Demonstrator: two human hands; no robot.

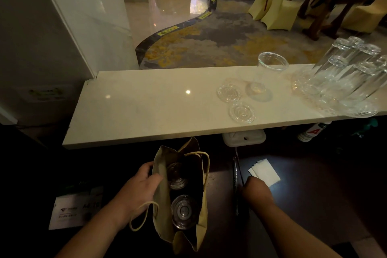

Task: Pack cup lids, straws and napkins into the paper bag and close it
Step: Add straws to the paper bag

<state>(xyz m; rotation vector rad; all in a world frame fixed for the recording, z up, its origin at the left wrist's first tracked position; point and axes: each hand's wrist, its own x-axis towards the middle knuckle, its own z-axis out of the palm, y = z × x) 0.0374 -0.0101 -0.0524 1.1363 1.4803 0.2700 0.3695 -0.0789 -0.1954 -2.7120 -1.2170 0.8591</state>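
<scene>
Left hand [144, 182] grips left rim of open bag [163, 201], bag just right of it. Two lids [181, 195] inside bag. Right hand [256, 189] lowered by dark straws [236, 174], grip hidden, cannot tell. Napkins [265, 172] just beyond right hand. Two more lids [235, 101] on surface [146, 107], far ahead.

Pale stone counter [146, 111] | two clear cup lids [241, 112] flat at right, one behind the other | upright clear plastic cup [266, 73] just beside them | cluster of upturned clear glasses [347, 77] at far right edge.
</scene>
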